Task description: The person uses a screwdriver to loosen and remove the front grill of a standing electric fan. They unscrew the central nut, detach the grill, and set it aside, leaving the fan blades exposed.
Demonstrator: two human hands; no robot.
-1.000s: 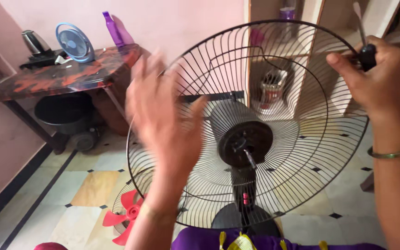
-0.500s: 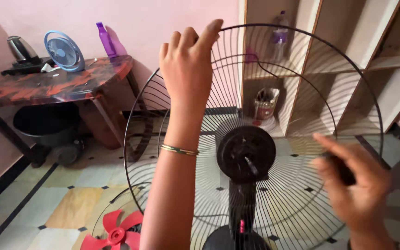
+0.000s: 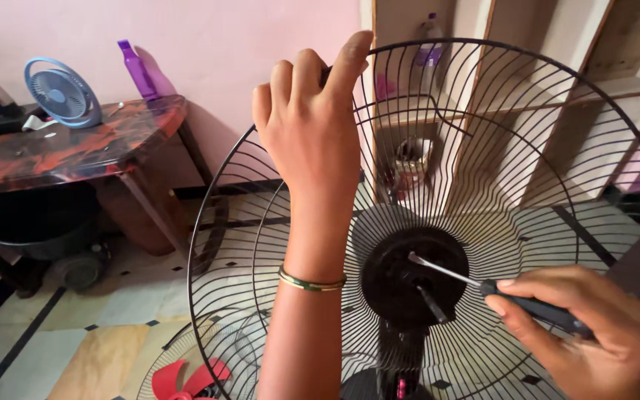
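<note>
Since half a second ago the right hand [image 3: 594, 337] has steadied in the lower right of the frame and brought a screwdriver [image 3: 498, 290] up to the fan's middle, where before it was a blur lower down; the left hand [image 3: 312, 122] has kept its place at the top of the guard.

Largest in view is the black wire fan guard [image 3: 527, 185], a round cage that fills the centre and right of the frame, facing the camera. At its centre sits the black motor hub [image 3: 401, 285] with a short shaft sticking out toward the lower right.

The left hand reaches up from the bottom centre, fingers curled over the upper rim of the guard, forefinger stretched along the wire, a thin bangle [image 3: 311, 280] on the wrist.

The right hand's fingers are closed round the dark handle of the screwdriver. Its long axis runs from lower right up to the left, nearly level, the bright metal tip pointing left at the upper part of the hub; whether it touches cannot be told.

In the upper left stands a dark table [image 3: 75, 148] with a small blue fan [image 3: 61, 92] and a purple bottle [image 3: 136, 70]. Red fan blades [image 3: 183, 378] lie on the floor at bottom left.
</note>
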